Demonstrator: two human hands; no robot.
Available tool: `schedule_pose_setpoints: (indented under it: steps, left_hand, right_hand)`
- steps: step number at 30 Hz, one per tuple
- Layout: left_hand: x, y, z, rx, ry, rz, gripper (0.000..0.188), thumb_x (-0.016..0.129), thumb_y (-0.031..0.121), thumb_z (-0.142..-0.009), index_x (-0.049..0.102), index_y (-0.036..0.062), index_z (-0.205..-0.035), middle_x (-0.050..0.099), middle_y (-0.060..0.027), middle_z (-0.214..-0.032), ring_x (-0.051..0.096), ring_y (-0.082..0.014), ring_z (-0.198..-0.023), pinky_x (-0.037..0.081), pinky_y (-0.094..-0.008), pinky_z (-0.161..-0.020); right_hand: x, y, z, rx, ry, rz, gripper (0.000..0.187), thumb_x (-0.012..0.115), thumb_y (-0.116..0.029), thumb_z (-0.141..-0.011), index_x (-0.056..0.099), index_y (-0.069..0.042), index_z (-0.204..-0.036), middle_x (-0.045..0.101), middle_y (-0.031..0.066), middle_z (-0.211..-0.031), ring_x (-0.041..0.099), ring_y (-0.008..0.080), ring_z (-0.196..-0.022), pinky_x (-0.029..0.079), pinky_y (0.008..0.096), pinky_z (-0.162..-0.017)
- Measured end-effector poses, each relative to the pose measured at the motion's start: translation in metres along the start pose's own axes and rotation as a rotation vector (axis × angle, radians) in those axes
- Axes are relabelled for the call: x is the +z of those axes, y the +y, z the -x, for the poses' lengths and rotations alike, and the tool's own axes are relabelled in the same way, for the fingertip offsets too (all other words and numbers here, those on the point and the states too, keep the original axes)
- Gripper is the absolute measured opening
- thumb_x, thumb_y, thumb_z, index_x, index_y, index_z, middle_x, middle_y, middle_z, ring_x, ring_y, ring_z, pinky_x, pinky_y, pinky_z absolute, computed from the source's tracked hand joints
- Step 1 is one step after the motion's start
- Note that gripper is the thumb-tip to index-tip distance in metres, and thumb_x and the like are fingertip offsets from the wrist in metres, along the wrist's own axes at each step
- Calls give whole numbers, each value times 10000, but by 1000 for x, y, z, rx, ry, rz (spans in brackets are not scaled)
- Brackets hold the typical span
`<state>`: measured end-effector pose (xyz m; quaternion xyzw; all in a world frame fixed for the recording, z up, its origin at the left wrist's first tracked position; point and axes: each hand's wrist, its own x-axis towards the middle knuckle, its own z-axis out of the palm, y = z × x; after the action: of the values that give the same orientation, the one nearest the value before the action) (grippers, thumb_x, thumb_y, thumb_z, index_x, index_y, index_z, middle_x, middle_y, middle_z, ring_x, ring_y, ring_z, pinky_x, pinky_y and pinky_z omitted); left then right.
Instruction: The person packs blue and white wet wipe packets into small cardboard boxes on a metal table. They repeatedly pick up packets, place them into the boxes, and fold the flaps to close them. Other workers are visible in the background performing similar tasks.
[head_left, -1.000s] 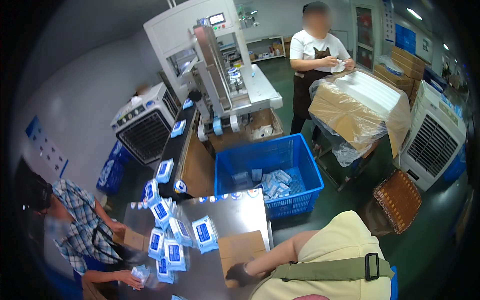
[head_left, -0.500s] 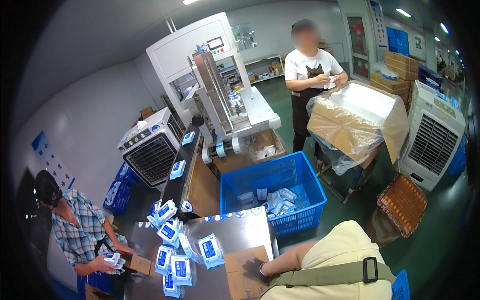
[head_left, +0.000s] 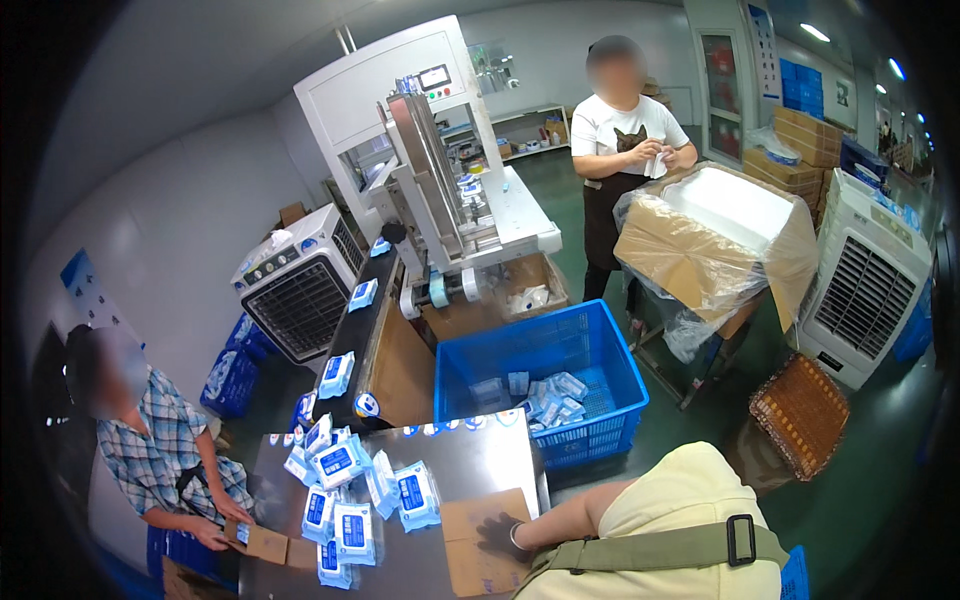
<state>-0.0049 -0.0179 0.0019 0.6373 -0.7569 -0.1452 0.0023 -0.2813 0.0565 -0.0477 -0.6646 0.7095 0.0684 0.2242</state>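
My right hand (head_left: 499,535), in a dark glove, lies flat with fingers spread on a brown cardboard piece (head_left: 470,575) at the table's near edge. Whether this is a flat sheet or a box top I cannot tell. My left hand is out of view. Left of the cardboard, several blue-and-white wet wipe packs (head_left: 352,532) lie in a loose heap, some overlapping; one pack (head_left: 417,497) lies closest to the cardboard. At the table's left side, a co-worker's hands (head_left: 222,530) are at a small open carton (head_left: 262,543) with packs inside.
A dark conveyor (head_left: 370,320) carries spaced packs from a white machine (head_left: 385,80) to the steel table (head_left: 490,455). Beyond the table stands a blue crate (head_left: 540,350) with packs in it. Another person stands behind a large plastic-lined carton (head_left: 690,250). A woven chair back (head_left: 800,415) is at right.
The packs on the conveyor have moved toward the table. The left co-worker's hands have lowered the held packs to the small carton. My right hand stays on the cardboard; the view has shifted slightly.
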Motion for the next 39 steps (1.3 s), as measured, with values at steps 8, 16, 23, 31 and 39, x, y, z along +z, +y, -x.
schedule_pose_setpoints:
  steps: [8,16,23,31,39]
  left_hand:
    - [0,1,5,-7,21,20,349,551,336,-861,610,18,-729,598,-192,-693,563,-350,-630,433,-446,-572]
    - [25,-67,28,-179,128,97,370,562,332,-861,605,14,-676,591,-190,-642,557,-348,-575,429,-445,-530]
    - [-9,-55,42,-345,140,169,201,587,176,-813,627,76,-982,638,-181,-837,605,-366,-795,470,-443,-704]
    - [-6,-44,41,-473,132,156,180,588,201,-814,628,69,-929,645,-165,-825,607,-363,-764,475,-430,-683]
    - [-12,-36,40,-575,96,155,213,562,191,-829,625,41,-966,642,-196,-851,609,-380,-807,481,-434,-707]
  right_hand:
    - [20,13,-3,32,92,52,916,754,-305,-529,362,-210,-1352,310,176,-1343,284,365,-1265,355,527,-866]
    - [84,54,-55,-171,330,-31,389,517,-209,-818,521,-153,-1203,488,124,-1194,454,297,-1104,386,472,-890]
    - [-85,95,-108,-283,387,-197,479,623,-168,-707,565,-111,-1179,583,156,-1150,547,323,-1057,413,394,-936]
    - [-163,116,-250,-502,228,517,592,515,-62,-830,337,-218,-1373,339,104,-1423,311,278,-1319,226,438,-1082]
    - [-181,78,-325,-422,157,205,386,575,-226,-731,620,-132,-1102,630,115,-1074,595,295,-988,470,396,-852]
